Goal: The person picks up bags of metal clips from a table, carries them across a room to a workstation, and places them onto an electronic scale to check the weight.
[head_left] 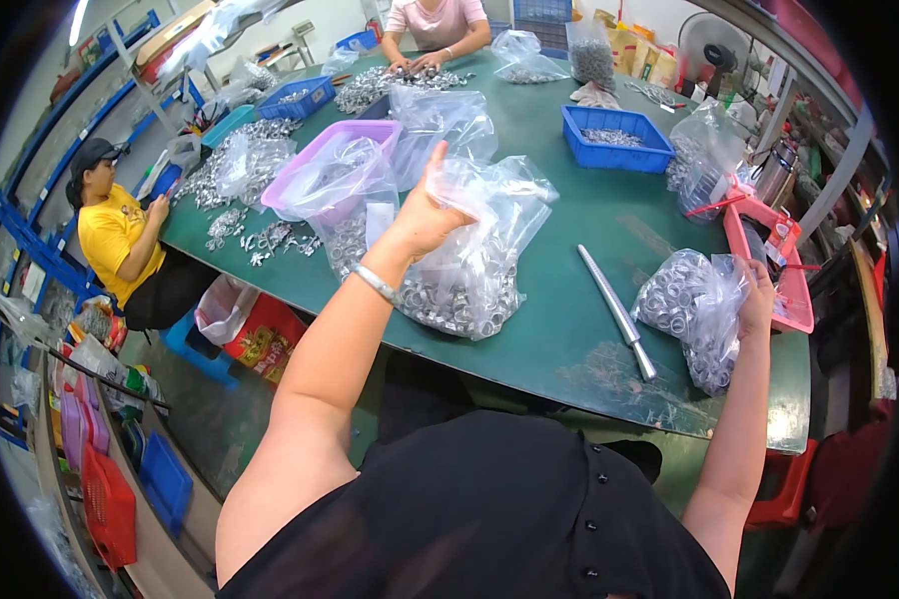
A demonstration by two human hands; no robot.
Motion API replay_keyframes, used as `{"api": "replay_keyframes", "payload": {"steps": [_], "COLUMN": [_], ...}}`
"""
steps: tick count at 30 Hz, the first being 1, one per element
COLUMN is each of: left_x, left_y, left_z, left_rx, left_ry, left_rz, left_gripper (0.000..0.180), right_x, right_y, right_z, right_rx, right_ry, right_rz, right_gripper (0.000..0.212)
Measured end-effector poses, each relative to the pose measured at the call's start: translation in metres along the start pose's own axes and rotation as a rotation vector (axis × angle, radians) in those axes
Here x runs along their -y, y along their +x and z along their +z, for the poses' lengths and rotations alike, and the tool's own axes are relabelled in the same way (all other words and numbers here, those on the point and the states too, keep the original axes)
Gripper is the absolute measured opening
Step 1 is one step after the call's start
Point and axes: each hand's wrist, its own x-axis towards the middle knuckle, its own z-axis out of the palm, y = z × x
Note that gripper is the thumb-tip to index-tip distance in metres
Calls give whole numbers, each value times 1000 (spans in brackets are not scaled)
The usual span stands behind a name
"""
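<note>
My left hand (428, 222), a metal bangle (375, 284) on its wrist, is at the upper part of a clear plastic bag (469, 290) full of silvery metal rings. Its index finger points up and its thumb is spread away, both against the film; the other fingers are partly hidden. At the table's right side my right hand (758, 301) is closed on the gathered film of a smaller clear bag (681, 304) of similar rings, which rests on the green top. Between the two bags lies a tapered metal rod (615, 311), its thick end toward me.
A pink basket (795, 311) with tools borders my right hand. Left of the larger bag are another ring bag (348, 240) and a lilac basket (282, 190). A blue tray (617, 140) of small metal parts stands farther back. Two people work at the table's (559, 235) far and left sides.
</note>
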Motion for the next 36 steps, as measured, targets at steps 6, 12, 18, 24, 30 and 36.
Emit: {"api": "replay_keyframes", "payload": {"steps": [6, 12, 18, 24, 30, 36], "left_x": [-29, -40, -26, -22, -21, -19], "left_y": [-39, -70, -93, -102, -112, -117], "left_z": [-16, -37, -81, -88, -87, -94], "left_rx": [-103, -186, -382, -242, -278, -418], "left_ry": [-330, -304, -227, -259, -249, 143], "left_rz": [51, 216, 363, 379, 395, 515], "left_gripper": [44, 25, 22, 21, 15, 14], "right_x": [23, 38, 47, 103, 108, 89], "right_y": [-1, 2, -23, -49, -79, -96], "right_z": [6, -5, 24, 61, 242, 408], "right_rx": [123, 57, 146, -47, 620, 1069], "right_ry": [-38, -350, -967, -1427, -1030, -1059], "right_rz": [-38, -234, -430, -767, -1068, -1287], "right_gripper": [23, 17, 13, 22, 44, 63]}}
